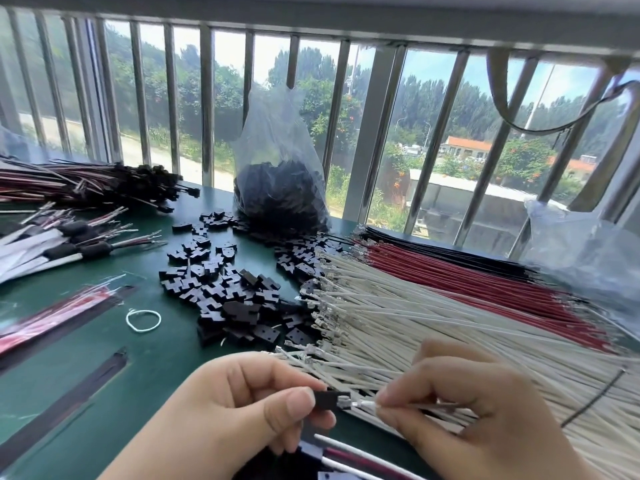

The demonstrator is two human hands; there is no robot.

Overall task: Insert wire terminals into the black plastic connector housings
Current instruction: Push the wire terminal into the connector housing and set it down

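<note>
My left hand (242, 407) pinches a small black connector housing (327, 400) between thumb and fingers at the bottom centre. My right hand (460, 410) pinches a white wire (363, 403) just behind its metal terminal (343, 402), whose tip sits at the housing's opening. Loose black housings (225, 289) lie piled on the green table (145, 368) beyond my hands. A broad fan of white wires (433, 323) with terminals lies to the right, with red wires (467, 271) and black wires (433, 245) behind it.
A clear bag of black housings (277, 188) stands against the window bars (207, 109). Finished harness bundles (86, 185) and sleeved cables (69, 244) lie at the left. A white rubber band (143, 320) sits mid-table. A crumpled plastic bag (588, 258) lies far right.
</note>
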